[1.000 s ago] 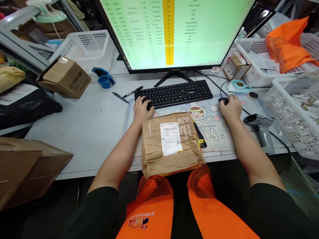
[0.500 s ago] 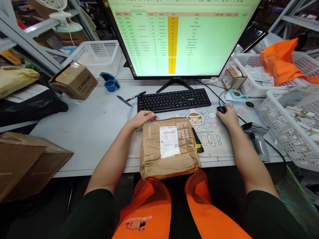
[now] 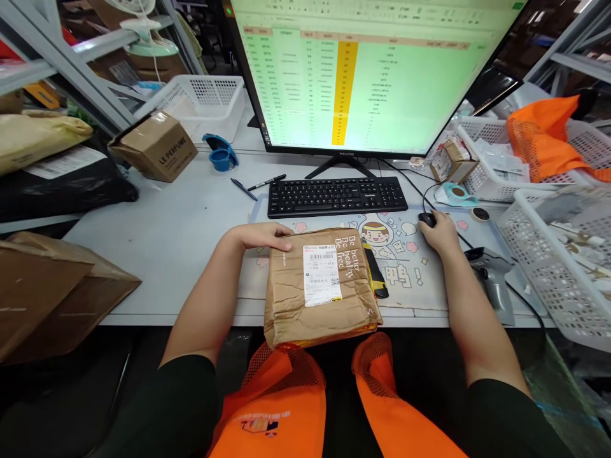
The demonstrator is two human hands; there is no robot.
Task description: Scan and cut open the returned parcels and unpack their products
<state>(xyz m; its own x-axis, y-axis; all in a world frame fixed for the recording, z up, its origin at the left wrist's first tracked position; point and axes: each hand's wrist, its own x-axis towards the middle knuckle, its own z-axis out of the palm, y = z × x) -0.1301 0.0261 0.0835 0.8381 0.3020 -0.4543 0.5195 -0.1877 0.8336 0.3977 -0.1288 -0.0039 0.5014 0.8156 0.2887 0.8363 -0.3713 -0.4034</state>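
My left hand (image 3: 265, 236) is closed on the far left corner of a brown cardboard parcel (image 3: 286, 286), the thumb lying on its top and the other fingers partly hidden behind it. Wrinkled and bearing a white shipping label (image 3: 323, 275), the parcel lies at the desk's front edge and overhangs it slightly. A black and yellow tool (image 3: 376, 273), partly covered, shows at its right side. Over on the right, my right hand (image 3: 440, 234) rests closed over a black computer mouse (image 3: 426, 219). Behind the parcel is a black keyboard (image 3: 337, 195).
A lit monitor (image 3: 382, 83) shows a spreadsheet. To the right are a grey barcode scanner (image 3: 494, 280), a tape roll (image 3: 456, 194) and white baskets (image 3: 558, 267). At left are a small carton (image 3: 157, 146), two pens (image 3: 244, 189) and a large box (image 3: 42, 292).
My left thumb has come down onto the parcel's top, where the hand was at its far edge before. My right hand stays on the mouse. The camera view has shifted slightly.
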